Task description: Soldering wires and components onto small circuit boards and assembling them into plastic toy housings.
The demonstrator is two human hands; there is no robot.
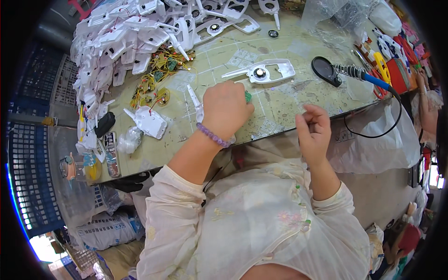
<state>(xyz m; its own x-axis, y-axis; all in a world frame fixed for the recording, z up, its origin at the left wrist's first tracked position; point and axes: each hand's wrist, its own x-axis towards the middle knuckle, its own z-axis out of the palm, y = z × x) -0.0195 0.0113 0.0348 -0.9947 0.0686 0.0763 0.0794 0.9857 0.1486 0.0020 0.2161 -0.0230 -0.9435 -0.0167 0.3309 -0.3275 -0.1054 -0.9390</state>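
My left hand [227, 106], wearing a purple bead bracelet, is closed over a white plastic casing [195, 101] near the bench's front edge. The casing's narrow handle sticks out to the left of the hand, while most of its body is covered. A small green piece [248, 96] shows beside the fingers; I cannot tell what it is. My right hand [314, 129] hovers off the bench edge, fingers loosely bent and thumb apart, with nothing visible in it. Beyond the hands lies another white casing [273, 72] with a round dark part in it.
White casings [126, 37] are heaped at the far left, beside tangled yellow wires with small boards [156, 77]. One casing half [149, 122] lies nearer. At right are a black-rimmed round lens [324, 70] and a blue-handled soldering iron [375, 81] in a coiled holder. Clear plastic [336, 21] lies behind.
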